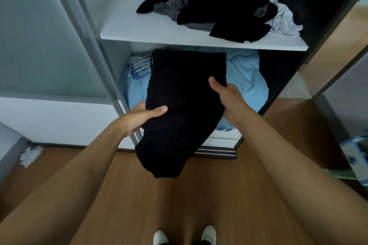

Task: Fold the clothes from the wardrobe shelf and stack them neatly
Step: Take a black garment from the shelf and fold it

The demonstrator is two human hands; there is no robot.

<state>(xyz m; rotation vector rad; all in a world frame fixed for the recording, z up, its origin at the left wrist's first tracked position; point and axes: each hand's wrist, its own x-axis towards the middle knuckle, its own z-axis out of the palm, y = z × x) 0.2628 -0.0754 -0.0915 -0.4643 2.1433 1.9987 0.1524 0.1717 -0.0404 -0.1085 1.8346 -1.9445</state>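
Observation:
A folded black garment (pixel 183 109) hangs in front of the open wardrobe, held in the air by both hands. My left hand (pixel 143 117) grips its left edge with the thumb on top. Its right edge is gripped by my right hand (pixel 227 95), thumb over the cloth. On the white shelf (pixel 139 26) above lies a rumpled pile of clothes (pixel 219 10), mostly black with some grey and a white piece at the right.
Below the shelf sits light blue bedding (pixel 245 79) with white hangers (pixel 139 65) to its left. A frosted sliding door (pixel 39 45) stands at the left. Wooden floor (pixel 199 195) lies underfoot, with crumpled paper (pixel 31 153) at left and a blue-white box (pixel 356 155) at right.

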